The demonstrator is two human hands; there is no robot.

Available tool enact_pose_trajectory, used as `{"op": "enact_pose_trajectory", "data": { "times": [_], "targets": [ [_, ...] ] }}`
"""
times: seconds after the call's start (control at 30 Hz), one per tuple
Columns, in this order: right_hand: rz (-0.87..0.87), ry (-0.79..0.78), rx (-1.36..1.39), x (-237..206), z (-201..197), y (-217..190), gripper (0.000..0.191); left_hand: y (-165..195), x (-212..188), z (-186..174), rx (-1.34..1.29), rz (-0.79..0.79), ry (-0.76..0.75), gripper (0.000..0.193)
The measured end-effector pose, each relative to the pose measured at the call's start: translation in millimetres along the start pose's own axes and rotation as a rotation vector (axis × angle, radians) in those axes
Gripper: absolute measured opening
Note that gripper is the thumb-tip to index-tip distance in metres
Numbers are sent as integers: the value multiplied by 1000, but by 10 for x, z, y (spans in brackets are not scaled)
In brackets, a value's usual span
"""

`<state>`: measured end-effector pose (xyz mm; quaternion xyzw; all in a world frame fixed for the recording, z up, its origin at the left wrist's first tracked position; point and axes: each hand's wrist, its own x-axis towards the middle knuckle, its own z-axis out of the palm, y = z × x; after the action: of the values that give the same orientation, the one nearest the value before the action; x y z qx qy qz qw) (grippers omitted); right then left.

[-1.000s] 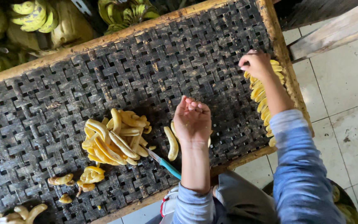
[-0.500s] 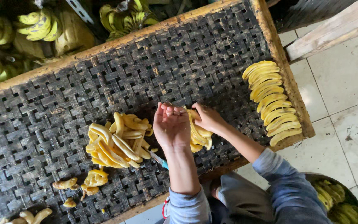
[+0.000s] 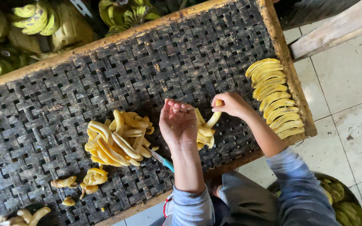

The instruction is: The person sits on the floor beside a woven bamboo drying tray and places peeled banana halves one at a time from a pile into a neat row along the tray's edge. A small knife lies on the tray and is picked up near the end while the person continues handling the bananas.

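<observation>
My left hand [image 3: 179,124] is raised palm-up over the woven tray [image 3: 84,88], its fingers curled around a small stack of yellow banana slices [image 3: 203,136]. Just to its right, my right hand [image 3: 230,104] pinches the top end of one long banana slice [image 3: 213,119] that still touches the stack. A loose pile of peeled banana slices [image 3: 118,140] lies left of my left hand. A knife with a teal handle [image 3: 164,160] rests on the tray below my left wrist. Along the tray's right edge lies a neat row of slices [image 3: 273,104].
Banana peels and scraps [image 3: 91,178] lie near the tray's front left. Bunches of green bananas [image 3: 34,19] are stacked beyond the far wooden rim. A dark basin with bananas [image 3: 336,194] sits on the tiled floor at bottom right, and a wooden beam [image 3: 336,29] is at top right.
My right hand came back from the row at the tray's right edge to the stack in my left hand and took hold of one slice. The left hand stayed roughly in place.
</observation>
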<state>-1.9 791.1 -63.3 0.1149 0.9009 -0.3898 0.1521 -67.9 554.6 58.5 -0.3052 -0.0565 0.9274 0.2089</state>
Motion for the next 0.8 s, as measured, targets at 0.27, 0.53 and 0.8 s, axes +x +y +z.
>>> {"op": "enact_pose_trajectory", "data": {
  "times": [0.27,0.53,0.8],
  "targets": [
    [223,14,100,-247,39,308,13,-63,-1,-38,-23,-57,-15,29],
    [114,128,627,-139,-128,547,7,-190,1,-44,-1,-66,7,27],
    [7,549,461,281,-1347,866,29,-572,28,-162,103,-11,70,21]
  ]
}}
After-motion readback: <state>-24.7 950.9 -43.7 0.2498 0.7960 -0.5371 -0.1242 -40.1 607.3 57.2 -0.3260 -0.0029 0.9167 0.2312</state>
